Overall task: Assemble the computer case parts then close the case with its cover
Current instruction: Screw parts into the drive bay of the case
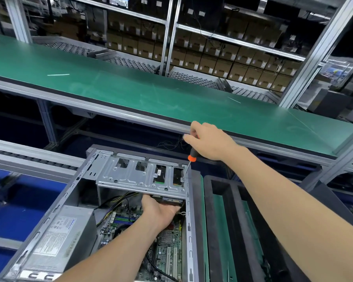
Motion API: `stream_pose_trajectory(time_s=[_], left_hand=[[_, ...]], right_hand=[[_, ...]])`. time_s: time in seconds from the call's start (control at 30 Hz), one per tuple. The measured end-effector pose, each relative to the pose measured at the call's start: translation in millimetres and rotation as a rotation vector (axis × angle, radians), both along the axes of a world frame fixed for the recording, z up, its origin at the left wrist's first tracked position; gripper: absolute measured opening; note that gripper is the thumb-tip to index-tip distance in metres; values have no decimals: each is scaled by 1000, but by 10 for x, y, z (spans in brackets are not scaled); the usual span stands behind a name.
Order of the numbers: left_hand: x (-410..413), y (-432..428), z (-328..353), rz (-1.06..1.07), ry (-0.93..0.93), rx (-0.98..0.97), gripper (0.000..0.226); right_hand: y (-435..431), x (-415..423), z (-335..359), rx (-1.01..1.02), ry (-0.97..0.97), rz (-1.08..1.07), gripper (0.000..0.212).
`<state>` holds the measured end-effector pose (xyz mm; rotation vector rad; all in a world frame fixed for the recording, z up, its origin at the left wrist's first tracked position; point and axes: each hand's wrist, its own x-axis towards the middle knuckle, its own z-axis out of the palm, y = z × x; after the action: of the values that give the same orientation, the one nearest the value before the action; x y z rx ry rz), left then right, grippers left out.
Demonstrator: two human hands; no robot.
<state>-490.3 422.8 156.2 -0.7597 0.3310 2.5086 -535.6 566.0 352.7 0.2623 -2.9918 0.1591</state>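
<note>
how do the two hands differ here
The right hand grips a screwdriver, tip down at the right edge of the drive cage; the left hand shows no tool. The right hand is above the case; the left hand reaches inside, under the cage, fingertips hidden. Both work at that cage.

green-topped bench [151,94], two thin white strips [58,74] on it

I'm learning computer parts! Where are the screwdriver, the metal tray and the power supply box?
screwdriver [192,158]: head view, on its orange collar.
metal tray [130,176]: head view, on its flat top plate.
power supply box [55,235]: head view, on its labelled side.
</note>
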Motion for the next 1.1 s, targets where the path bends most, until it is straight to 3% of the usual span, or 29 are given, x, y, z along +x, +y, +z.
stream_pose_trajectory(time_s=[0.03,0.1,0.2,0.37,0.43,0.47,0.53,0.6,0.67,0.73,0.87,1.0,1.1], left_hand=[[-5,-1,-7,3,-4,-1,62],[-13,3,-18,14,-23,4,62],[-25,7,-28,19,-32,-11,63],[-25,16,-39,30,-88,-64,64],[11,21,-23,99,-131,-119,63],[33,15,0,140,-152,-168,62],[97,-8,57,201,-193,-347,52],[201,13,93,202,-176,-676,29],[353,21,110,260,-35,-1059,16],[451,1,163,293,293,-1348,29],[26,-54,368,-125,971,-1750,25],[-464,-5,407,-425,1164,-1907,13],[-603,32,344,-481,1199,-1959,5]], right_hand=[[29,-1,43,-37,-86,78,20],[88,-19,132,12,-174,276,14],[96,-16,160,134,-104,395,3],[-52,-9,70,129,-18,45,54],[-68,-5,43,137,6,-30,65],[-54,2,40,92,-10,-18,61],[0,4,85,6,-116,57,33],[72,-7,161,-10,-248,155,11],[81,-11,194,-17,-294,236,16],[56,-24,159,-13,-224,274,11],[-14,-58,93,3,-60,267,10],[-81,-59,64,1,-62,252,16],[-97,-53,37,-29,-42,194,20]])
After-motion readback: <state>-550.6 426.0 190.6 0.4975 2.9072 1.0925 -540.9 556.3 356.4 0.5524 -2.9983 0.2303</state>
